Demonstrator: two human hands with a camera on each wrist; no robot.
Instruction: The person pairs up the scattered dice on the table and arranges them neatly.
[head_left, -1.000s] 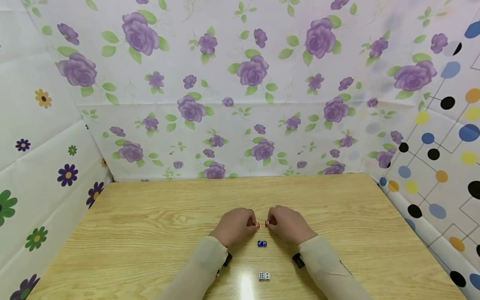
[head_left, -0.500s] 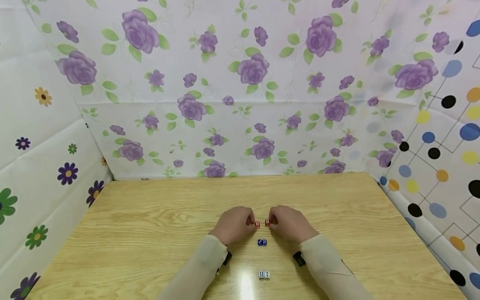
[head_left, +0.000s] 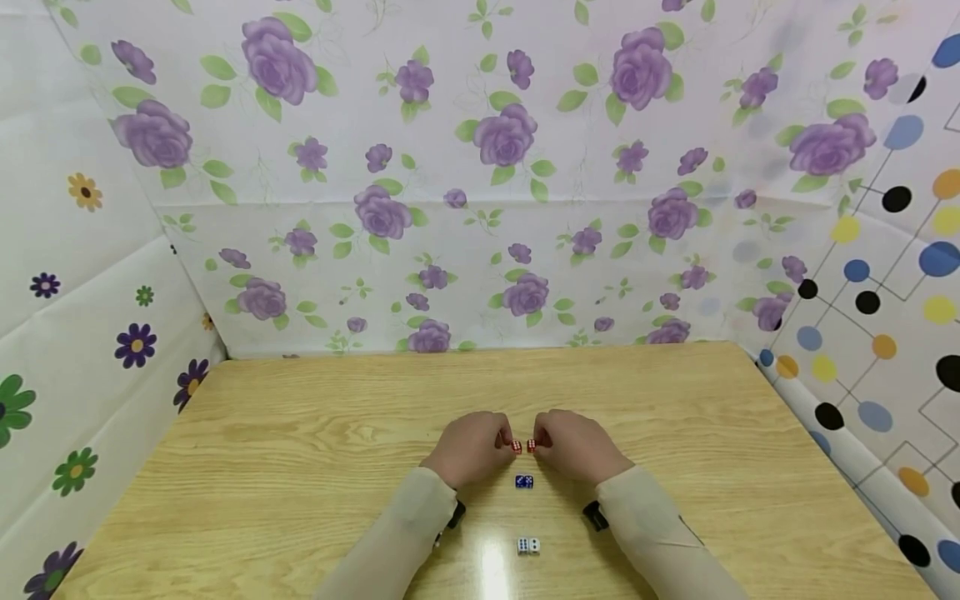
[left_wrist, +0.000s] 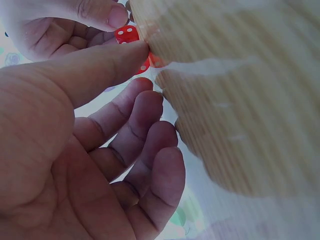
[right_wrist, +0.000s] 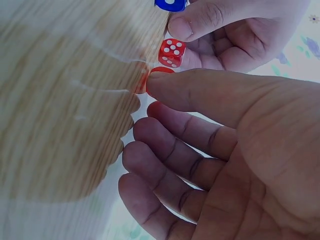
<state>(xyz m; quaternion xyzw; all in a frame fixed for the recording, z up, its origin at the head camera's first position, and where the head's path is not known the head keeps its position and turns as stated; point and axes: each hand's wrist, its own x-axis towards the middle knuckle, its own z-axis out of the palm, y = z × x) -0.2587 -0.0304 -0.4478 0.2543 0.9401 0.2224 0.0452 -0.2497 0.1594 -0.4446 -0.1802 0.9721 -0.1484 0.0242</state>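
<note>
My left hand (head_left: 472, 448) pinches one red die (head_left: 517, 447) between thumb and fingers at the tabletop. Facing it, my right hand (head_left: 577, 446) pinches a second red die (head_left: 531, 446); a narrow gap separates the two in the head view. White pips show on both. In the left wrist view, the thumb mostly covers the left hand's die (left_wrist: 143, 67). The right wrist view has the right thumb hiding most of its own die (right_wrist: 160, 70). Nearer to me lie two blue dice (head_left: 524, 482) side by side, then two white dice (head_left: 528, 546), also side by side.
The wooden table (head_left: 300, 433) stretches to both sides of my arms. A flowered cloth (head_left: 480, 275) hangs behind its far edge, with patterned cloths at left and right. Dark wrist cameras (head_left: 596, 516) sit under the sleeves.
The two red dice have come closer together, the left one moving slightly right and the right one slightly left, each with its hand. Blue and white dice stay in place.
</note>
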